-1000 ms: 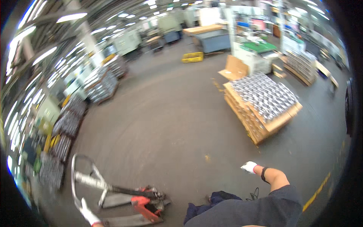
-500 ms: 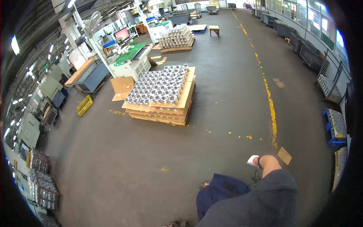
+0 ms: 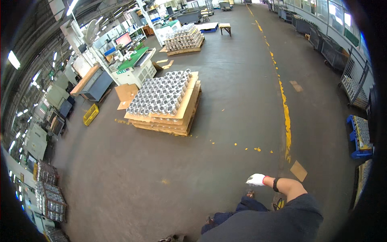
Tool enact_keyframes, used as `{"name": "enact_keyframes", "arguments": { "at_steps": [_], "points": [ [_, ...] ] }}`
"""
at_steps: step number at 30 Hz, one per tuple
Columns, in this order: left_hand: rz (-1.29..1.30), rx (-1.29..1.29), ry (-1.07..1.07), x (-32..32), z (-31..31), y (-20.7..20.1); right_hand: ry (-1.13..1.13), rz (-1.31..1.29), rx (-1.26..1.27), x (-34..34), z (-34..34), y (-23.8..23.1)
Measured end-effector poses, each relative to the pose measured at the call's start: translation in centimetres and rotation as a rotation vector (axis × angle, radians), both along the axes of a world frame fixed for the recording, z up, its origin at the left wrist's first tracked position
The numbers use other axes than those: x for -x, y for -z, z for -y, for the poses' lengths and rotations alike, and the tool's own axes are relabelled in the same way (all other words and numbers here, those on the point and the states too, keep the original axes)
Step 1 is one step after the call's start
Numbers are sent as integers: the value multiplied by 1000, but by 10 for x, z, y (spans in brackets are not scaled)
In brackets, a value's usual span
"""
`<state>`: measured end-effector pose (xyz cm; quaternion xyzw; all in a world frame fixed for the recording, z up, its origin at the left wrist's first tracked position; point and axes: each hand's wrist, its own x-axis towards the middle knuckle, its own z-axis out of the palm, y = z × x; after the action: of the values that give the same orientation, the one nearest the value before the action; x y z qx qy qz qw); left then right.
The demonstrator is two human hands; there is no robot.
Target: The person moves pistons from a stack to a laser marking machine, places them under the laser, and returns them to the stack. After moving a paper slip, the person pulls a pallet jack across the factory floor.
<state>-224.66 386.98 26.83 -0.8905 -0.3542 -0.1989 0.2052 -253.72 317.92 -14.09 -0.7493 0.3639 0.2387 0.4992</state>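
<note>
- The person looks to be on foot across a factory floor (image 3: pixel 242 121), judging by the legs and shoes low in the view. The right hand (image 3: pixel 256 179) in a white work glove swings free at the side, holding nothing.
- The fingers of that glove seem loosely curled together; whether they are fully closed I cannot tell at this size. A dark band sits on the wrist behind it.
- The left hand is out of view.
- The nearest load is a wooden pallet (image 3: pixel 169 125) ahead and to the left, well apart from the hand, topped with cardboard sheets and a tight field of shiny metal cylinders (image 3: pixel 159 94).
- A second stacked pallet of the same parts (image 3: pixel 184 39) stands farther off.
- Reaching the near pallet would, I judge, call for a walk forward and left over bare concrete; nothing lies between.
- To the right run a worn yellow floor line (image 3: pixel 285 117), a loose cardboard scrap (image 3: pixel 298 170) and a blue bin (image 3: pixel 358 137).
- A green-topped workstation (image 3: pixel 135 64) stands beyond the pallet.
</note>
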Motion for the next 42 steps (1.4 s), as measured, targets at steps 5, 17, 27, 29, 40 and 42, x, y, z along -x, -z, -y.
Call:
{"name": "enact_keyframes", "arguments": {
  "at_steps": [5,17,27,29,40,42],
  "points": [
    [-93,-18,177,-29,192,5,88,-75,36,122,69,32],
    [1,1737,74,-65,369,251,1082,-357,-316,314,189,83],
    [-221,1541,171,22,631,226,952,-185,-290,280,404,82],
    [-332,1468,312,20,710,240,908,-229,-398,269,457,68],
    [-699,1212,870,77,1001,275,413,57,209,195,721,-16],
    [-703,1188,901,98,1034,275,422,146,125,193,730,-21]
  ]
}}
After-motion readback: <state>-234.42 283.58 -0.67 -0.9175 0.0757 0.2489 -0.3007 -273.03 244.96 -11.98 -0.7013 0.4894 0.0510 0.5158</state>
